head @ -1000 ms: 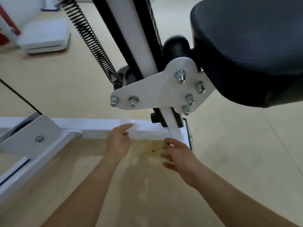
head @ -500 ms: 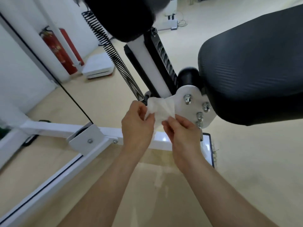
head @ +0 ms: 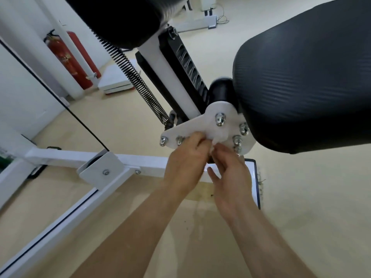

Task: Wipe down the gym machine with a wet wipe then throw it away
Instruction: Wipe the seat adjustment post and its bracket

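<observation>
Left hand (head: 185, 163): wet wipe (head: 219, 139) is pinched by thumb and fingers
Right hand (head: 230, 175): same wipe is gripped at curled fingertips
Wet wipe: bunched, held in front of the bracket plate (head: 200, 125) of the gym machine (head: 170, 77)

Single head-worn wide-angle cam, looking fwd & down at bolted bracket plate (head: 208, 125), sitting close above it. Plate showing approx. centre frame; seat pad (head: 301, 77) looming to plate's right, base frame (head: 60, 155) running left of & below plate.
</observation>
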{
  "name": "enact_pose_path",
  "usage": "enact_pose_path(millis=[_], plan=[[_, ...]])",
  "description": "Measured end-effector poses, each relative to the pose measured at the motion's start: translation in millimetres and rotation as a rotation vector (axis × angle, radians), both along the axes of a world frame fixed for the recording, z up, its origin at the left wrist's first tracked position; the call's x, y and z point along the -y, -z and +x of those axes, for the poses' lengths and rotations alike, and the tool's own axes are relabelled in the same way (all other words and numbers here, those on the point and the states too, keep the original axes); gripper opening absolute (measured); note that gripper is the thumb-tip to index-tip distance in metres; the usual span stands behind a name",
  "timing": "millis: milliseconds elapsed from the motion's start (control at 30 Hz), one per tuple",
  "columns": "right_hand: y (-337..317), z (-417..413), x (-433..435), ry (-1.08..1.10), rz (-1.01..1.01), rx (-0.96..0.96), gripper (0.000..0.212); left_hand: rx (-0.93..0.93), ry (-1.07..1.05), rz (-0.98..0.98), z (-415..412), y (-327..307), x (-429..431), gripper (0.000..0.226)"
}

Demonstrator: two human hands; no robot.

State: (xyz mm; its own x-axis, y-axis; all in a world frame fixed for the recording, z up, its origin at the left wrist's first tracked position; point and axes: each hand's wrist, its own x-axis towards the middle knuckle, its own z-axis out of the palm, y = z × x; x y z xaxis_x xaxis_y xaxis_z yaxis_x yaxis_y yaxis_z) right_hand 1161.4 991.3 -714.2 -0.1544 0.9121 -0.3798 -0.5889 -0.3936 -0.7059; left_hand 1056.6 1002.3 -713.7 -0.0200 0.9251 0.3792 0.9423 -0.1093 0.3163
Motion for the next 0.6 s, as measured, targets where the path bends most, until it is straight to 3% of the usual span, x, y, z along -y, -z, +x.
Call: enact_pose_path(millis=[133, 267, 434, 467, 600], plan=[[-18.3, -15.0, 2.3, -0.100, 0.110, 0.005, 0.032, -0.003, -0.214, 0.404, -19.4, -23.8, -0.7, 0.014], [-21.5, -15.9, 2.6, -0.086, 0.110, -0.048, 0.030, 0.025, -0.149, 0.299, 3.2, -23.8, -5.6, 0.013], [-19.2, 4.9, -0.6, -0.027, 0.090, -0.078, 0.017, 0.638, -0.298, 0.289, 19.5, -54.0, -11.1, 0.018], [-20.7, 6.1, -1.0, -0.044, 0.113, -0.101, 0.018, 0.612, -0.231, 0.320, 23.6, -61.6, -10.9, 0.016], [-26.4, 12.5, -3.3, -0.141, 0.107, -0.336, 0.028, 0.134, 0.087, 0.379, 35.5, -67.2, -5.6, 0.012]])
